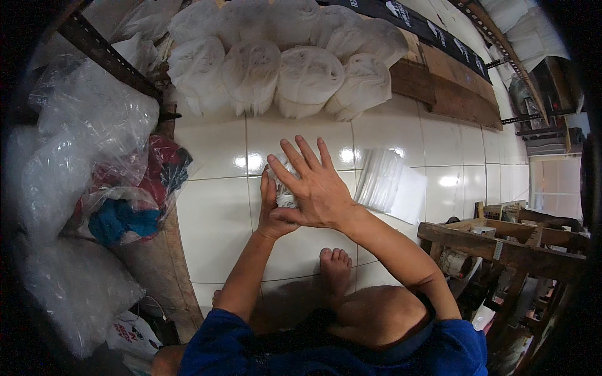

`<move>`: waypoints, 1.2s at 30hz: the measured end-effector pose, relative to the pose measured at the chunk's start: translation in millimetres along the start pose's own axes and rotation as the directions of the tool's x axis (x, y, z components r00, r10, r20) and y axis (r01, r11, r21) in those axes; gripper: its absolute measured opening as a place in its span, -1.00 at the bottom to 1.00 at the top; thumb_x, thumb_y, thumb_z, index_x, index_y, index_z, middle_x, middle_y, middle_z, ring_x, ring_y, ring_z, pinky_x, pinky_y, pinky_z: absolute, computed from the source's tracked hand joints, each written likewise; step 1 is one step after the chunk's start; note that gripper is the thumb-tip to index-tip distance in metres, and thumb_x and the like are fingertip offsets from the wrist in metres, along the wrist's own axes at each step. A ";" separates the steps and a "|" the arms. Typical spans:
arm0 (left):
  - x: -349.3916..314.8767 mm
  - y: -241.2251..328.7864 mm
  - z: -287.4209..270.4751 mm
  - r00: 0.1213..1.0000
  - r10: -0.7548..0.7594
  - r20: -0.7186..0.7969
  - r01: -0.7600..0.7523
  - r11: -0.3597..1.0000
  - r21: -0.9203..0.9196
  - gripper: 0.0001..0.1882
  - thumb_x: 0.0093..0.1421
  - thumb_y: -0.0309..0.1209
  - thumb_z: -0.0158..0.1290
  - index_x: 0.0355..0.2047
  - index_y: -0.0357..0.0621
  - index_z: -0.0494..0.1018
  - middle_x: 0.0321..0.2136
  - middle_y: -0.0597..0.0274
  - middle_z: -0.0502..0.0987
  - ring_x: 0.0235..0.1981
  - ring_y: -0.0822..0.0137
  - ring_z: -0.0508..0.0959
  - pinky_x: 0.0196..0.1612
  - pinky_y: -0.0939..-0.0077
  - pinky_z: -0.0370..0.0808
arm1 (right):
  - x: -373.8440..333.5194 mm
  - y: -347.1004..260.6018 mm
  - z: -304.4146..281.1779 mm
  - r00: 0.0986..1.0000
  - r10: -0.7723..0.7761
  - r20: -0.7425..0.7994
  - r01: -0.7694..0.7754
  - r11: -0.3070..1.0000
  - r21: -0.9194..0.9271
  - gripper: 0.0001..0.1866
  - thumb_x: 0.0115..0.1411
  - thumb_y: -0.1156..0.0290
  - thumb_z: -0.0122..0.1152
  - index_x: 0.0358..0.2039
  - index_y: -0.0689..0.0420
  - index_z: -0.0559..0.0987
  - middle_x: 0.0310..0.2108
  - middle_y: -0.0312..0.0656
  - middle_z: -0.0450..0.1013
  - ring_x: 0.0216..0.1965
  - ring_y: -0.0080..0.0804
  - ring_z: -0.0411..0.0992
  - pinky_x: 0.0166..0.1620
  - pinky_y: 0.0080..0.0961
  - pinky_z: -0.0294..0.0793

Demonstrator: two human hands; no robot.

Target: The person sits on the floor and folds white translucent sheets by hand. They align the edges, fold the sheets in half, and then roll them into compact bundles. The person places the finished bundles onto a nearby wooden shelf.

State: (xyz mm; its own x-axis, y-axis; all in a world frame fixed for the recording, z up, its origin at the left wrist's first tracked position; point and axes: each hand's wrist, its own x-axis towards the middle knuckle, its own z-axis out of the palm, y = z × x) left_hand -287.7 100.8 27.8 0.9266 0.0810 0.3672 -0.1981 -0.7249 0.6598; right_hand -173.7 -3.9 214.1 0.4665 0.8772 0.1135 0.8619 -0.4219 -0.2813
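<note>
I sit on a white tiled floor [213,213] with a small roll of white fabric [283,188] pressed between my palms. My left hand [271,210] sits under and to the left of the roll, fingers upright. My right hand [313,185] lies flat over the roll with fingers spread and pointing away from me. Most of the roll is hidden by my right hand. My bare foot [334,271] rests on the tiles just below my hands.
A flat stack of white plastic sheets [389,185] lies to the right of my hands. Several large rolled white bundles [282,69] are piled at the back. Clear plastic bags [88,138], some with coloured cloth, line the left. A wooden crate [501,244] stands at the right.
</note>
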 end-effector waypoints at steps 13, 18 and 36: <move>17.1 15.4 10.2 0.968 -0.072 -0.242 -0.010 0.947 -0.323 0.28 -0.12 -0.04 0.43 0.40 -0.08 -0.20 0.34 -0.14 -0.02 0.32 -0.30 0.10 0.34 -0.13 0.10 | 1.3 -18.0 -23.0 1.000 0.018 0.001 -0.018 0.999 0.028 0.10 -0.02 -0.40 0.20 0.33 0.13 0.18 0.31 0.23 0.11 0.34 0.35 0.02 0.29 0.39 -0.09; 15.3 17.0 18.9 0.984 -0.083 -0.160 0.027 0.946 -0.324 0.27 -0.15 -0.07 0.45 0.38 -0.06 -0.17 0.32 -0.12 0.01 0.31 -0.26 0.12 0.34 -0.09 0.12 | -0.7 -12.0 -3.1 0.999 0.028 0.018 -0.029 0.998 0.059 0.16 -0.09 -0.44 0.24 0.33 0.14 0.18 0.31 0.25 0.10 0.35 0.34 0.00 0.28 0.41 -0.11; 2.5 4.0 24.9 0.994 -0.109 0.030 0.113 0.923 -0.368 0.24 -0.27 -0.16 0.50 0.34 0.03 -0.06 0.24 -0.06 0.15 0.27 -0.12 0.20 0.32 0.04 0.18 | -6.7 22.0 -28.1 0.983 0.184 0.001 -0.184 0.983 -0.016 0.10 -0.01 -0.43 0.15 0.33 0.14 0.19 0.25 0.24 0.19 0.31 0.29 0.09 0.27 0.42 -0.08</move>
State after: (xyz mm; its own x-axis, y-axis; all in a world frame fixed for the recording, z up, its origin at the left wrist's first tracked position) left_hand -278.3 81.1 15.1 0.9518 0.1392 0.2732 -0.1963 -0.4078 0.8917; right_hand -152.3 -25.5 233.9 0.6167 0.7850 0.0591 0.7646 -0.5794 -0.2822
